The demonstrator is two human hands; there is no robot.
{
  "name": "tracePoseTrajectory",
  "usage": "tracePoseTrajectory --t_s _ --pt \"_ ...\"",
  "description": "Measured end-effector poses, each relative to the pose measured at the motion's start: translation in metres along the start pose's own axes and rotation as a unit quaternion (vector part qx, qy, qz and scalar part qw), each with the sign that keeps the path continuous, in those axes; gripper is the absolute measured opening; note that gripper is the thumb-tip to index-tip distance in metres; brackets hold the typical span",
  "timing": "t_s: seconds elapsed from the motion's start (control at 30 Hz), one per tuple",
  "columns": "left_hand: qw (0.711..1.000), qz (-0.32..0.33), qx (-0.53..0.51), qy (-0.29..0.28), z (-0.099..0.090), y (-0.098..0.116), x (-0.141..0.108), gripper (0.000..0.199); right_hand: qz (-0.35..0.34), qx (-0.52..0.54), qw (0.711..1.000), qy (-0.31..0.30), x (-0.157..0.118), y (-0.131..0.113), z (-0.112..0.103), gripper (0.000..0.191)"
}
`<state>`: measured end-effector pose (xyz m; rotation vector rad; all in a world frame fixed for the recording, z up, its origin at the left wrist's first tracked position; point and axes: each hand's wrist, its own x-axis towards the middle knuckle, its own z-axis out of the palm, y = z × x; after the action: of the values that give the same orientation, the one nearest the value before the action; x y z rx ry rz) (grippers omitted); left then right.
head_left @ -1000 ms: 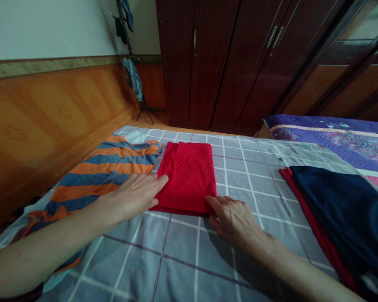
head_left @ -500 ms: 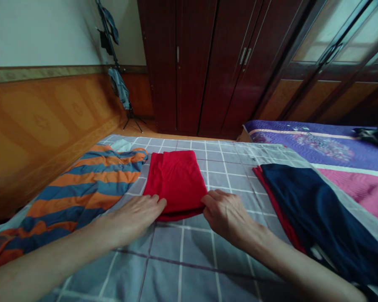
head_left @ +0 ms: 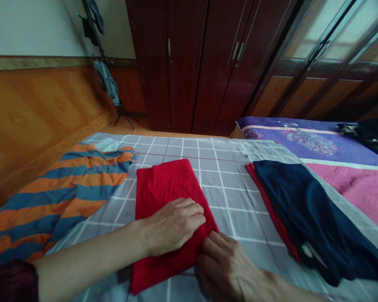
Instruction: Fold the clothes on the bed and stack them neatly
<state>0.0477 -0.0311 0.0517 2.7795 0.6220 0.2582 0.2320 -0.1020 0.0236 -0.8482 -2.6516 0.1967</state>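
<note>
While the left hand (head_left: 176,224) lies across the folded red cloth (head_left: 164,184), fingers bent, pinching or only pressing, cannot tell, the right hand (head_left: 223,264) has its fingers closed on the cloth's edge, lower centre. Step, as judged: adjusting the folded piece; a further shift would call for keeping layers together. Cloth lies on checked bed (head_left: 229,209). Striped cloth (head_left: 82,180) left; navy cloth (head_left: 302,201) right, red layer (head_left: 269,204) beneath. Wardrobe (head_left: 182,25) top centre; coat stand (head_left: 101,52) upper left.
</note>
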Motion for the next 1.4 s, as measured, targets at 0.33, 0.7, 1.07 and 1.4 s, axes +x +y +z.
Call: tracePoseTrajectory --t_s 0.33,0.7,1.07,1.4 --pt "0.998 -0.025 0.036 -0.040 0.039 -0.037 0.014 0.057 0.018 0.057 0.998 0.014 -0.010 0.010 0.018 0.014" --pt "0.981 -0.171 0.074 -0.059 0.023 -0.107 0.048 0.064 0.053 0.093 0.994 -0.010 -0.006 0.008 0.008 0.013" --pt "0.957 -0.282 0.045 -0.046 0.019 -0.099 0.062 0.100 0.063 0.106 0.992 -0.018 -0.008 0.006 0.008 0.014" --pt "0.959 -0.272 0.071 -0.039 0.017 -0.075 0.064 0.087 0.062 0.116 0.991 0.005 -0.010 0.008 0.013 0.015"
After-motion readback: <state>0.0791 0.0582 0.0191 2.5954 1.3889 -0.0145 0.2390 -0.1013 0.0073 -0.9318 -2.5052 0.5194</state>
